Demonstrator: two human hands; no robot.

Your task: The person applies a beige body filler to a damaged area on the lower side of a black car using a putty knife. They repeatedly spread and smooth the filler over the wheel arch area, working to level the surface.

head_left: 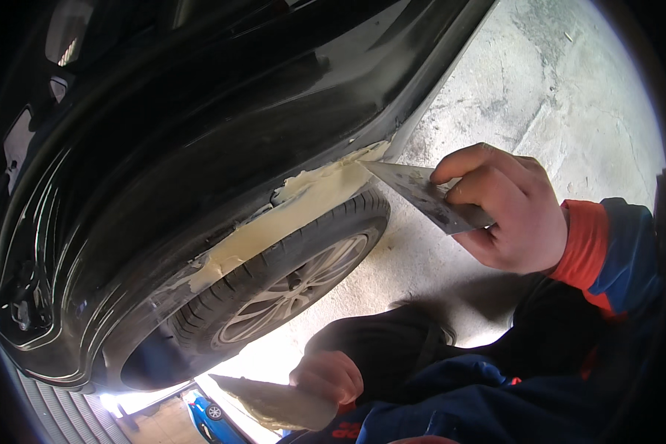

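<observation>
My right hand (514, 203) pinches a flat metal filler spreader (425, 196) between thumb and fingers. The spreader's tip touches the upper right end of a cream-coloured strip of body filler (288, 214). This filler runs along the wheel arch edge of a black car (177, 133), smooth in the middle and ragged at its borders. Lower down, my left hand (327, 377) is closed around a broad flat scraper or mixing plate (277, 403) that carries more cream filler. Part of the left hand's grip is hidden behind the plate.
Just under the filled arch sits the car's tyre (370, 211) with a multi-spoke alloy rim (292, 288). Pale, stained concrete floor (555, 96) extends to the right. My dark-clothed legs (392, 333) are close to the wheel. A blue car (211, 418) stands in the background at the bottom.
</observation>
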